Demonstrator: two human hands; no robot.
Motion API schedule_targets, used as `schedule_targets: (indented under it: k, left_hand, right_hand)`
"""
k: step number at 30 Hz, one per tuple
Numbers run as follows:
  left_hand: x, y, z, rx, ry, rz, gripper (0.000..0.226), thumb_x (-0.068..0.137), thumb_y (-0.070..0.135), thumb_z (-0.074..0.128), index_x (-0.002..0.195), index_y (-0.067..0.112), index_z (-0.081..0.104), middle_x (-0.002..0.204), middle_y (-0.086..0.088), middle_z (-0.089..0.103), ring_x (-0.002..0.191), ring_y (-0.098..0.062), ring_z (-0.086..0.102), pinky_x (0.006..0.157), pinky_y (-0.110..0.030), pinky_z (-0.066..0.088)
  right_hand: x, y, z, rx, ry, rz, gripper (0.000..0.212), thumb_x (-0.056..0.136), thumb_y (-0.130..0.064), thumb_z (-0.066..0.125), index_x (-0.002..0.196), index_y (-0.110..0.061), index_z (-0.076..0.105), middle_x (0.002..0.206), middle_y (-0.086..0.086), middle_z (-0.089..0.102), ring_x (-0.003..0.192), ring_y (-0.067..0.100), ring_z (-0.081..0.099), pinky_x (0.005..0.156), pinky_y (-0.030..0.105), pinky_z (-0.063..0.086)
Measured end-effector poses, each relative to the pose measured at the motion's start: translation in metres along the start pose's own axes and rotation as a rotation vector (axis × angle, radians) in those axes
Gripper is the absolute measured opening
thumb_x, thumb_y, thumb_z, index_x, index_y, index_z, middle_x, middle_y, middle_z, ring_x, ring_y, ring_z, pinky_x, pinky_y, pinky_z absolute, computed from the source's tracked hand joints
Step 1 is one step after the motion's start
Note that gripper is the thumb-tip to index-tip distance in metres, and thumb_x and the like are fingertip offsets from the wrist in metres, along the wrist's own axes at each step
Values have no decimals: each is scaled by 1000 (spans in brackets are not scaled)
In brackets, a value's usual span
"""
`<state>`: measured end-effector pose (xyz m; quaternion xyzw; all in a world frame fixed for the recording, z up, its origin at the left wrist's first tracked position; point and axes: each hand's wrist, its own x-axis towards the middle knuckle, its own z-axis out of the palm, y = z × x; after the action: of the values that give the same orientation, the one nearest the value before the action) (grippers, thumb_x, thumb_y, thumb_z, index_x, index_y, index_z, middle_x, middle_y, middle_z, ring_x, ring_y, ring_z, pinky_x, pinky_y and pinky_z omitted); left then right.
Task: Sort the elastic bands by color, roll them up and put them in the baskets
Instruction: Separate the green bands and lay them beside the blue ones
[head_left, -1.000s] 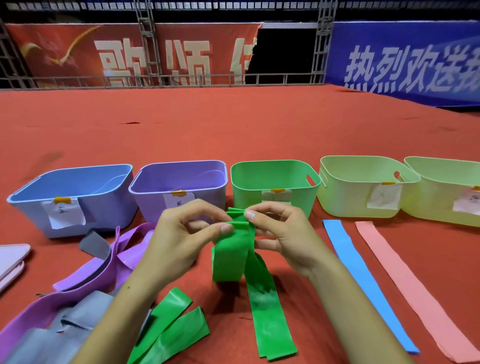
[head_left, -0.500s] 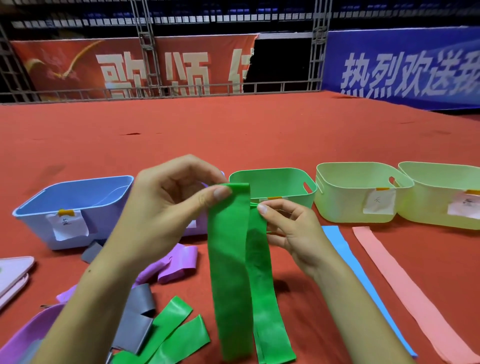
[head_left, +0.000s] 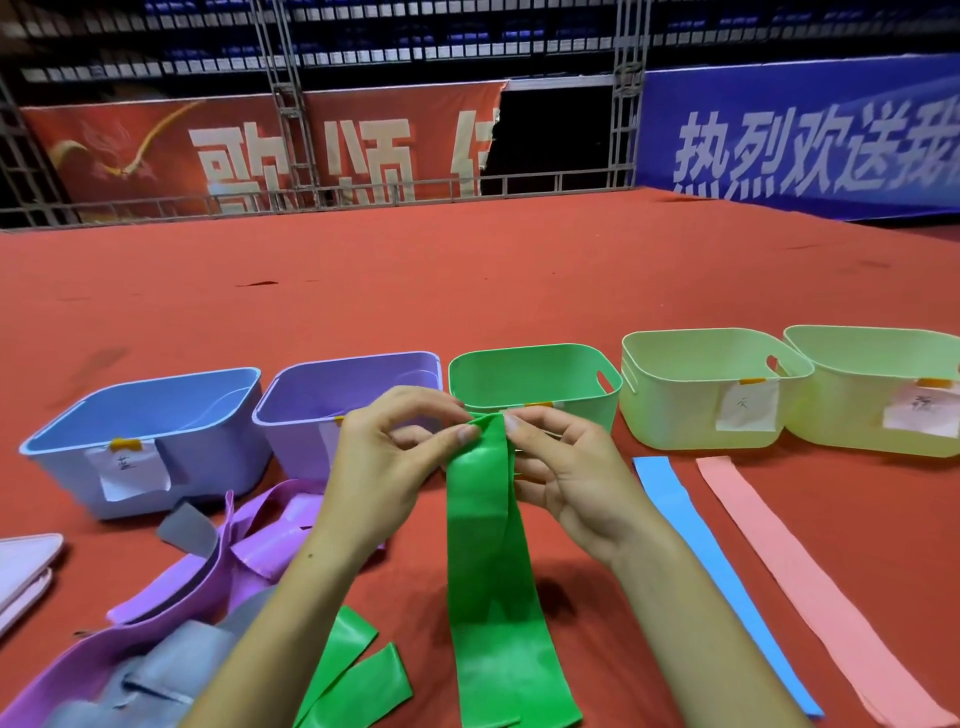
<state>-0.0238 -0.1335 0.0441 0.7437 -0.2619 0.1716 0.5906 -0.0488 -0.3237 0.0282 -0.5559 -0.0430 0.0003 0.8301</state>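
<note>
Hanging doubled, glossy green band (head_left: 491, 571).

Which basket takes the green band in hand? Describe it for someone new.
Five plastic baskets line the red carpet. Take the middle bright green plastic basket, directly behind both hands. Its neighbours are purple on its left and pale yellow-green on its right.

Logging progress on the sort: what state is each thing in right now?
green band: unrolled, top end pinched by both hands
left hand: pinching
right hand: pinching
green basket: empty
blue band: flat
pink band: flat
</note>
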Motion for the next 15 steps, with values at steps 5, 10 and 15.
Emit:
schedule_targets:
  k: [5,10,15]
  left_hand:
    - [0,0,-1,7,-19,8,10,82,11,86,91,9,83,107,-4,78,57,-4,57,60,-27,54]
    - [-1,2,3,-8,-29,-5,17,84,11,89,93,16,75,92,-10,80,73,-39,72,70,-57,62]
    - [4,7,4,106,-44,10,30,85,9,87,100,17,62,89,-1,78,76,-8,69,67,-16,47]
  right_hand:
    - [-3,-4,2,33,-31,20,11,95,-15,71,104,-9,74,82,7,75,64,14,71,75,37,58]
    - [-3,-2,1,-22,-30,-2,26,82,-29,79,103,-13,79,102,16,76,92,30,72,83,42,59]
    - [-3,-3,-1,-56,-21,-15,26,88,-31,76,105,-13,78,108,16,76,99,32,69,94,50,54]
